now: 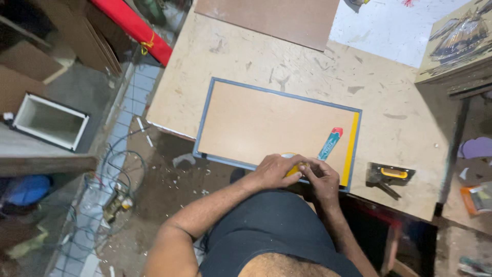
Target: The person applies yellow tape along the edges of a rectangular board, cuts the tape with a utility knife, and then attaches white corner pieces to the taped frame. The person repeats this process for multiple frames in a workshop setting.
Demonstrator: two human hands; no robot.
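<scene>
A picture frame lies face down on the workbench, its brown backing board (261,123) ringed by a grey-blue edge. A strip of yellow tape (351,146) runs down its right side. My left hand (274,170) and my right hand (322,179) meet at the frame's near edge, both holding a yellow tape roll (293,167) that they mostly hide. A teal utility knife with a red end (330,143) rests on the board just beyond my right hand.
A black and yellow staple gun (389,175) lies right of the frame. A brown board (271,18) sits at the bench's far end, a stack of frames (458,43) at far right. On the floor to the left are a white box (48,122), cables and a red roll (136,28).
</scene>
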